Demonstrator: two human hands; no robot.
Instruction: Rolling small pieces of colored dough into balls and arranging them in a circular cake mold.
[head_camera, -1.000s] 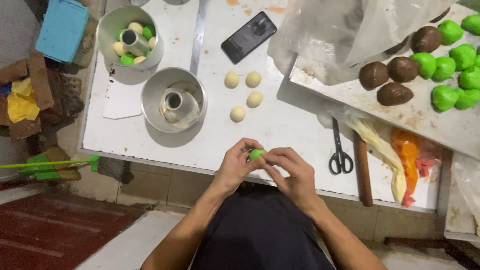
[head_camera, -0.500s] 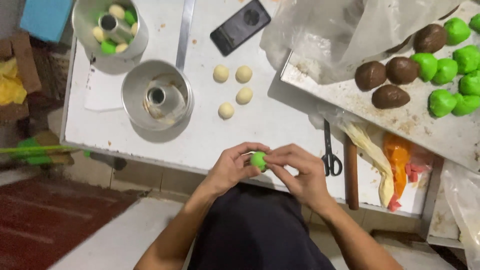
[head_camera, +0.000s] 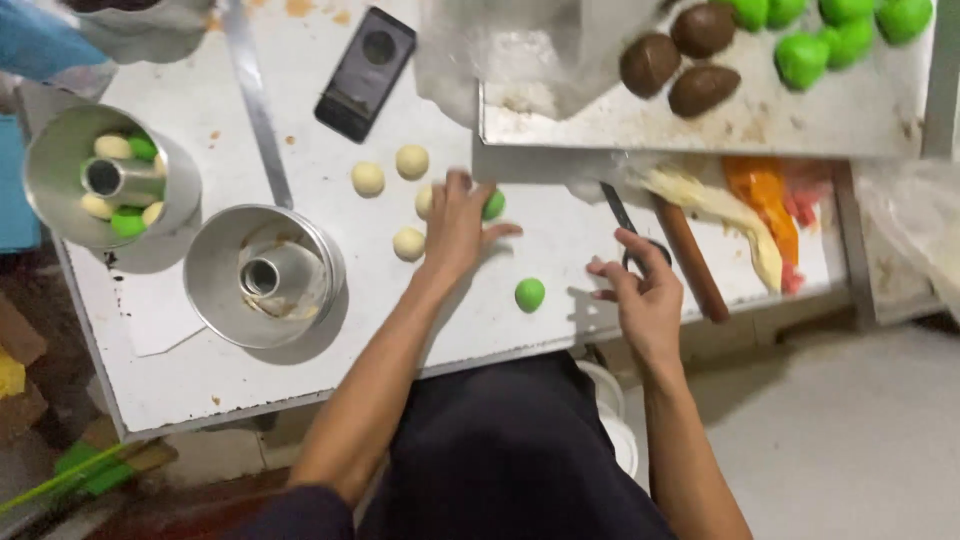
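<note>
Left hand (head_camera: 455, 225) flat over dough balls (head_camera: 408, 243), right hand (head_camera: 640, 295) hovering open

We are at a small food-making spot, perhaps a home kitchen, though the view shows too little to be sure. A worn white table (head_camera: 300, 100) holds metal ring moulds (head_camera: 262, 275), small dough balls (head_camera: 368, 179), a floured tray (head_camera: 760, 115) of green and brown pieces, and scissors (head_camera: 630, 235).
</note>
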